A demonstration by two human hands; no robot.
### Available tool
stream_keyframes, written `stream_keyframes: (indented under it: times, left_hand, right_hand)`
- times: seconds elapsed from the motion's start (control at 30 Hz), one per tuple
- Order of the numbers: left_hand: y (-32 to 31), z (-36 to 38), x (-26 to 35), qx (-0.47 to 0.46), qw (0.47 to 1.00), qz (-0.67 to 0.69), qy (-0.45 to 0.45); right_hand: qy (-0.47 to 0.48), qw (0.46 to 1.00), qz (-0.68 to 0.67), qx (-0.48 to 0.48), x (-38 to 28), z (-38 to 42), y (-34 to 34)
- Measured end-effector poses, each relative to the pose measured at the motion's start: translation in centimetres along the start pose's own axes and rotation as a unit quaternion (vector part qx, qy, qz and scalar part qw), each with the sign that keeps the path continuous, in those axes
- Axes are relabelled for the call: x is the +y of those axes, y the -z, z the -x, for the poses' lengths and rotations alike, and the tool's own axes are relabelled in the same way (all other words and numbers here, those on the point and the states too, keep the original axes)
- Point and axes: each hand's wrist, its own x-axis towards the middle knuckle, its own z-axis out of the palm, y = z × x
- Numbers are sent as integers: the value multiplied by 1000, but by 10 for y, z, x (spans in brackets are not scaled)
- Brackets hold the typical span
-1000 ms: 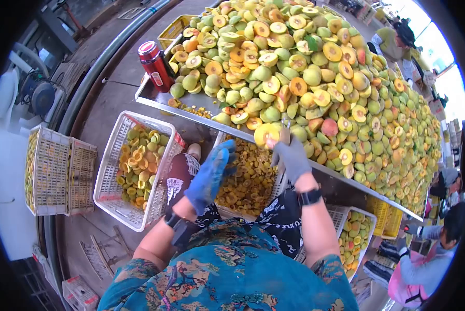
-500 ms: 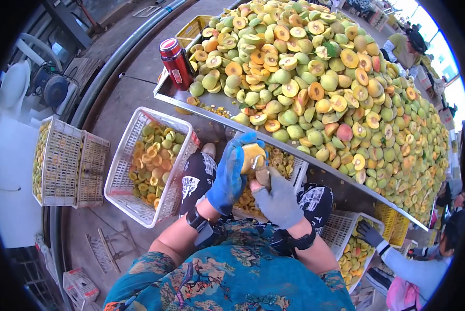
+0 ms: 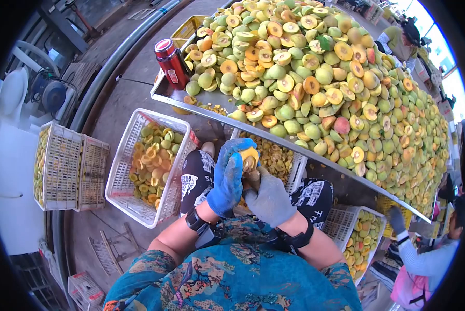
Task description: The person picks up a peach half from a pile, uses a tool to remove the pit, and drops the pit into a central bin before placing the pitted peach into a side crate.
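Observation:
My left hand (image 3: 227, 179), in a blue glove, is closed around a halved yellow fruit (image 3: 249, 159), its cut face and pit area turned toward my other hand. My right hand (image 3: 271, 199), in a grey glove, is closed against the fruit's lower edge; what its fingers grip is mostly hidden. Below both hands, between my knees, sits a crate of small fruit pieces (image 3: 276, 161). Just beyond is the metal table edge (image 3: 294, 147), with a large heap of halved fruit (image 3: 305, 78) on it.
A white crate (image 3: 119, 155) of fruit halves stands left, with stacked crates (image 3: 61, 166) farther left. A red thermos (image 3: 172, 65) is on the table's corner. At right are another crate (image 3: 381, 224) and a co-worker's sleeve (image 3: 419, 256); another person (image 3: 401, 44) is at the far right.
My right hand has turned and its fingers have closed in beneath the fruit. My left hand has shifted slightly left, still holding it. The co-worker's gloved hand at right has moved up.

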Motion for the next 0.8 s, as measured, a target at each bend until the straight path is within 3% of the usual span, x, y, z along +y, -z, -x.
stream_keyframes:
  times: [0.33,0.53,0.6,0.73,0.8]
  left_hand:
    - [1,3,-4,3,999,-41,30]
    - [2,6,-8,3,999,-25,34]
    - [1,7,-13,13,999,-33,29]
    - [4,5,-14,8,995,-94,14]
    - [7,7,-15,-4,996,-78,40]
  right_hand:
    - [5,997,27,-79,13,-6,7]
    - [54,993,-92,-59,25,-7,-6]
    - [-95,995,12,-38,7,-6,-5]
    - [-79,995,-24,-54,20,-7,-9]
    - [-68,977,-154,-134,24,-5,-7]
